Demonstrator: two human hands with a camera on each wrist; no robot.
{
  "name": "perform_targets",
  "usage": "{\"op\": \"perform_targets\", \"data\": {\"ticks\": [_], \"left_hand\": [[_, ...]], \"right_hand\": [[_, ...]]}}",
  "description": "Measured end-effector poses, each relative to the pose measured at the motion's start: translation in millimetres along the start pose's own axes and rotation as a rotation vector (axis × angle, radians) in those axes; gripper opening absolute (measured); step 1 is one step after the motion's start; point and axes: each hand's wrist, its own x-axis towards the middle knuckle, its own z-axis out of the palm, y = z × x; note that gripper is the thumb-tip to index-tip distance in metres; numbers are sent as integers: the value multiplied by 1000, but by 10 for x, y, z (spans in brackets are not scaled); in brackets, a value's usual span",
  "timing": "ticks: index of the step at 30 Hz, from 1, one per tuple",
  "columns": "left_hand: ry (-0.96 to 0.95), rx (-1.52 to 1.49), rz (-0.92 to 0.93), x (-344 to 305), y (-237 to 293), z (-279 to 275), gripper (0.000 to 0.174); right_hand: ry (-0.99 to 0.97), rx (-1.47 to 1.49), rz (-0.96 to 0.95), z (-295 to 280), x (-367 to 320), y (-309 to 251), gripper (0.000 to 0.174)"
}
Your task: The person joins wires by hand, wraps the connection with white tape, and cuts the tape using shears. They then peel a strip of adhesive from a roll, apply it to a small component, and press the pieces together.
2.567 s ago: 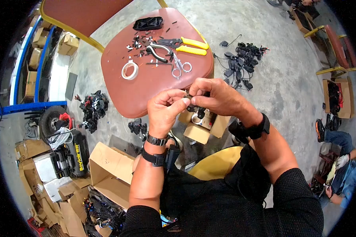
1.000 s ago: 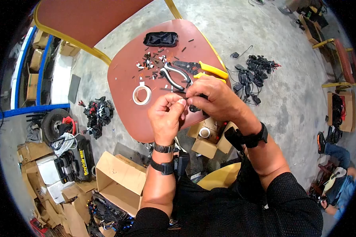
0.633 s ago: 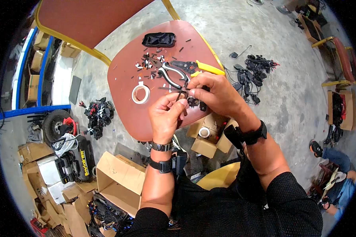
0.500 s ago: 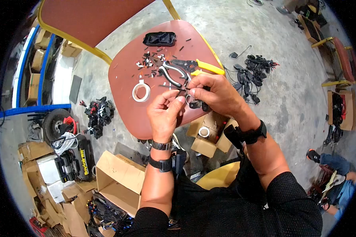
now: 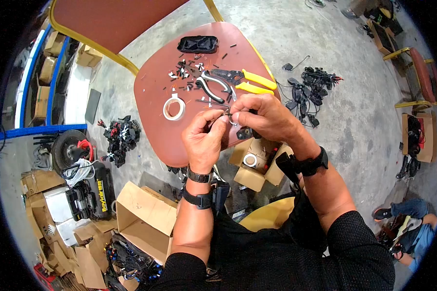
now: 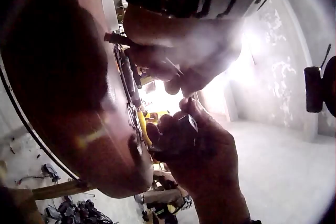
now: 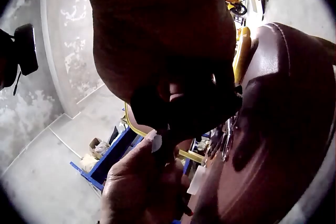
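My left hand (image 5: 204,140) pinches a thin black piece (image 6: 111,37) between thumb and forefinger; its end sticks out past the hand in the left wrist view. Close against it, fingertips nearly meeting, my right hand (image 5: 267,119) pinches a small dark part whose kind I cannot tell. A black blocky piece (image 5: 247,133) hangs under the right fingers. Both hands are over the front of the red chair seat (image 5: 155,131). Just beyond them lie scissors (image 5: 233,121), partly hidden, black-and-grey pliers (image 5: 211,89) and yellow-handled wire strippers (image 5: 257,81).
On the seat are a roll of white tape (image 5: 174,107), a black tray (image 5: 198,44) and scattered black and white scraps (image 5: 182,70). Bundles of black cables (image 5: 313,89) lie on the floor. Below the hands stands an open cardboard box (image 5: 250,179). A seated person (image 5: 417,223) is at right.
Both hands have moved forward from the seat's edge to over it. The thin black piece, seen tilted between the fingertips half a second ago, is now mostly covered by the fingers.
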Motion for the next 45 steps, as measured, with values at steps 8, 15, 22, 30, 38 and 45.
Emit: {"op": "perform_targets", "data": {"ticks": [8,15,22,30,38,45], "left_hand": [[-7,-22,-32,9,0,2,11],[-24,-22,-31,10,40,5,9],[-33,-25,-105,-13,115,4,8],[-32,-17,-30,-19,88,-16,8],[-3,-38,-61,-24,49,15,19],[-15,-38,34,-16,-21,-29,26]], "right_hand": [[-7,-62,-20,-33,10,2,11],[13,-107,-114,-39,16,18,9],[40,-160,-257,-43,27,47,8],[50,-212,-350,-34,52,-2,7],[46,-197,-327,-18,40,82,8],[23,-179,-215,7,36,58,10]]}}
